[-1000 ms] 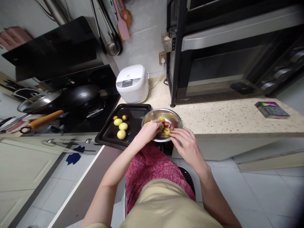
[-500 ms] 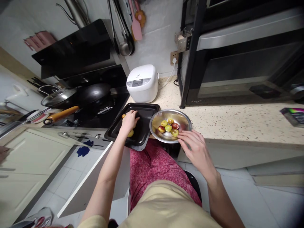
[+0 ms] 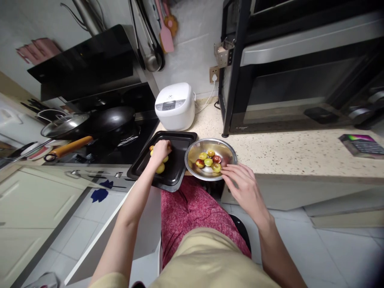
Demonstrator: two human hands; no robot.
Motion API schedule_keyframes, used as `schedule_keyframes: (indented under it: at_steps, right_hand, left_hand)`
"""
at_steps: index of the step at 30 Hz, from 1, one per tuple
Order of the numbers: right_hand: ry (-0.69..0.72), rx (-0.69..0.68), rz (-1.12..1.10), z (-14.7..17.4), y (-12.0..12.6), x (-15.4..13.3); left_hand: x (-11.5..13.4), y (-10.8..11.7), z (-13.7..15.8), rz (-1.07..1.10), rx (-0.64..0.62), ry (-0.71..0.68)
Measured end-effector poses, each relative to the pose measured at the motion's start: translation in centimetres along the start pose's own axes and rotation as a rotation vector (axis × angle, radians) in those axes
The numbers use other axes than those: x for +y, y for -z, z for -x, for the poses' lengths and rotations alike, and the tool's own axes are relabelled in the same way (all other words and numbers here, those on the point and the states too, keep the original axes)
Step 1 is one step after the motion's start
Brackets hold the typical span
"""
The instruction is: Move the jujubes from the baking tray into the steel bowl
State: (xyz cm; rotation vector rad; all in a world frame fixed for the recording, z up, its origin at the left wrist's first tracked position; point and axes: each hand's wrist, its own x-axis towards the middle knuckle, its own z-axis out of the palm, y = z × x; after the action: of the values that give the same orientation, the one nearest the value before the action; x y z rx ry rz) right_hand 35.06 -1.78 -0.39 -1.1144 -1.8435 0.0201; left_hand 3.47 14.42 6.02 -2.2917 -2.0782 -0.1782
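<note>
Over the black baking tray [image 3: 180, 160], my left hand [image 3: 161, 150] has its fingers curled in; whatever is inside them is hidden. Yellow-green jujubes [image 3: 160, 168] lie in the tray under and beside this hand, with a browner one near its far side. To the right stands a shiny metal bowl [image 3: 192, 154] holding several jujubes [image 3: 208, 162], some yellow-green and some reddish brown. My right hand [image 3: 244, 184] grips the bowl's right front rim, its fingers reaching over the edge close to a jujube and the thumb lower down.
A white rice cooker [image 3: 177, 108] sits behind the tray. On the left is a stove with a wok [image 3: 112, 120] and a lidded pan with an orange handle [image 3: 72, 148]. A black-framed rack [image 3: 231, 80] and an oven [image 3: 294, 88] stand at the right; a small box [image 3: 361, 145] lies farther right.
My left hand has curled its fingers in over the tray, and more jujubes show beside it. My right hand stays at the bowl's rim. The whole view has shifted slightly.
</note>
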Motion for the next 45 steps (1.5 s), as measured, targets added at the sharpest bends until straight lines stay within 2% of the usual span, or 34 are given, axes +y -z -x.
schedule_keyframes:
  at_steps: [5,8,11,15,19,24,31,35,37,40,41,43,45]
  right_hand:
    - [-0.012,0.004,-0.001,-0.1,0.0,0.0]
    - [-0.019,0.002,-0.006,-0.2,-0.1,-0.2]
    - [-0.019,-0.009,-0.006,-0.2,-0.2,-0.3]
    - [-0.012,-0.011,0.006,-0.2,0.0,-0.4]
    - [-0.007,-0.008,0.009,-0.2,0.0,-0.5]
    - [-0.013,-0.007,0.009,-0.2,0.0,-0.4]
    - [-0.003,-0.005,0.004,0.0,0.1,-0.1]
    - [0.020,0.010,0.005,0.1,0.0,0.1]
    - [0.030,0.012,0.004,0.1,-0.1,0.2]
    - [0.033,0.008,0.000,0.1,-0.1,0.3]
    - [0.034,0.008,-0.002,0.1,-0.2,0.3]
    - [0.032,0.009,-0.005,0.0,-0.2,0.3]
    - [0.033,0.009,-0.007,0.0,-0.3,0.2]
  left_hand:
    - [2.8,1.6,2.7,0.146,0.111,-0.139]
    - [5.1,2.0,5.6,0.444,0.216,-0.347]
    - [7.2,1.8,7.9,0.588,0.118,-0.481]
    - [8.8,1.3,8.5,0.595,-0.073,-0.569]
    - [9.6,0.9,7.3,0.531,-0.153,-0.623]
    - [10.2,0.3,6.4,0.419,-0.157,-0.646]
    - [10.3,-0.1,7.1,0.431,-0.110,-0.652]
    - [8.6,0.9,7.4,0.518,0.009,-0.627]
    - [6.5,1.7,7.1,0.537,0.141,-0.527]
    - [1.8,2.6,5.9,0.457,0.323,-0.301]
    - [0.0,2.7,5.3,0.398,0.342,-0.218]
    - [-3.5,2.5,4.1,0.261,0.281,-0.087]
    - [-6.5,2.0,3.0,0.179,0.168,-0.062]
